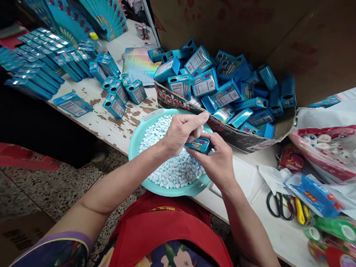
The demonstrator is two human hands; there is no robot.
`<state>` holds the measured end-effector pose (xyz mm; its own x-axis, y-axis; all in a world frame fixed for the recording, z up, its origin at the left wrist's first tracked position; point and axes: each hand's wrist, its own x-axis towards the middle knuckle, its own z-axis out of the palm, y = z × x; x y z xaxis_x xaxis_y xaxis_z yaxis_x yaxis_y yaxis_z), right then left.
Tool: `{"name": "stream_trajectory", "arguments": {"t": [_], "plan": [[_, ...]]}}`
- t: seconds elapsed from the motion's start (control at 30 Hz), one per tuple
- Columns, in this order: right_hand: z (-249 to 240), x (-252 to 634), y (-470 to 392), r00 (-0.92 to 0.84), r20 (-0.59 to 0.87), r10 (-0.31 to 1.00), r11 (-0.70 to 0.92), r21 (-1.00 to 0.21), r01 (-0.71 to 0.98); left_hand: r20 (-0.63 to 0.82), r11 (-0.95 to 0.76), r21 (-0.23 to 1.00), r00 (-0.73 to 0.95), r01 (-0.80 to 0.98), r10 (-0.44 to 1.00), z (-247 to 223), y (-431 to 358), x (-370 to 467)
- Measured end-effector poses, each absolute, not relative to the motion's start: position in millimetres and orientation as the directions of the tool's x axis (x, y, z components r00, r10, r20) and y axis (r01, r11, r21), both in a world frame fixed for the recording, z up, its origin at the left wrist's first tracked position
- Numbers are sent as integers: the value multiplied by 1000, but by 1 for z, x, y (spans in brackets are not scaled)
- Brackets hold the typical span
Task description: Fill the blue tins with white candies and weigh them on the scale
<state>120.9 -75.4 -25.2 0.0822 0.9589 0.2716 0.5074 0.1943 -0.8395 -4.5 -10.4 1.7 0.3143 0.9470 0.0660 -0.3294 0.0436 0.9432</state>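
My right hand (220,161) grips a small blue candy tin (200,145), held level above the basin. My left hand (182,130) is closed with curled fingers right at the tin's far end; whatever lies inside those fingers is hidden. Beneath both hands is a turquoise plastic basin (137,147), filled with small pale, round candies (175,172). Just behind the basin stands a cardboard box (241,142) heaped with more blue tins (204,81).
Left of the basin, several tins (115,104) stand on the worn white table (120,131), with rows of tins (45,59) farther left. Blue fanned cards (98,10) rise behind them. At right lie scissors (279,205), a yellow cutter (301,211) and bagged goods (320,194).
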Motion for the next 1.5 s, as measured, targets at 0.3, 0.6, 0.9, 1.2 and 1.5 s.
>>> {"name": "stream_trajectory", "arguments": {"t": [0.3, 0.6, 0.9, 1.2, 1.5], "plan": [[-37, 150, -105, 196, 268, 943, 172, -899, 403, 142, -389, 667, 404, 635, 904, -90, 46, -33], [-35, 154, -109, 299, 191, 935, 93, -945, 314, -172, -386, 463, 508, 798, 844, -111, 6, -30], [-32, 144, -104, 250, 125, 960, 12, -912, 411, -380, 407, 913, 275, -44, 883, -74, -2, -40], [-29, 118, -87, 56, 242, 969, 174, -820, 545, -213, 310, 782, 235, -540, 948, -2, -12, -16], [-22, 107, -79, 69, 300, 951, 214, -805, 554, -124, 156, 854, 98, -497, 987, -1, 1, -18]]}}
